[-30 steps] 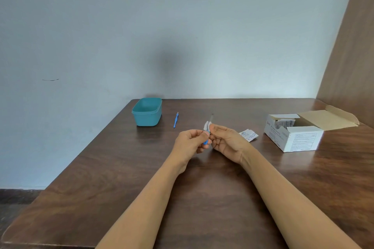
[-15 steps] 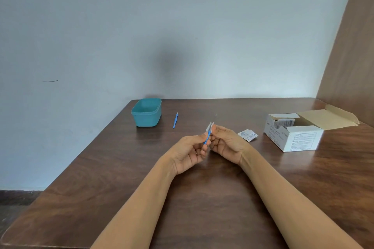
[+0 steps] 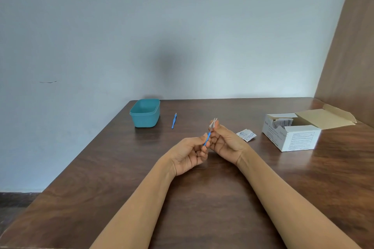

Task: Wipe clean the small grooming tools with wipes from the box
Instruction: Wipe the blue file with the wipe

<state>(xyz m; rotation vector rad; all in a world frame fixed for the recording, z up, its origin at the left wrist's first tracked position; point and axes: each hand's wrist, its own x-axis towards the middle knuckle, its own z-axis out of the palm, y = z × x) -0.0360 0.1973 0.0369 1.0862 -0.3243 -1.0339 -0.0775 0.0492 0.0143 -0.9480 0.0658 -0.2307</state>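
Observation:
My left hand pinches the blue handle of a small grooming tool above the middle of the table. My right hand pinches a folded white wipe around the tool's upper end, so its tip is hidden. A second blue-handled tool lies flat on the table farther back, to the right of the teal tub. The open white wipe box stands at the right with packets showing inside.
A teal plastic tub stands at the back left of the brown wooden table. A torn wipe wrapper lies between my right hand and the box. A wooden panel rises at the far right.
My left hand has drawn the tool back toward me, baring more of the blue handle, and the metal tip has slid down into the wipe. My right hand has stayed in place.

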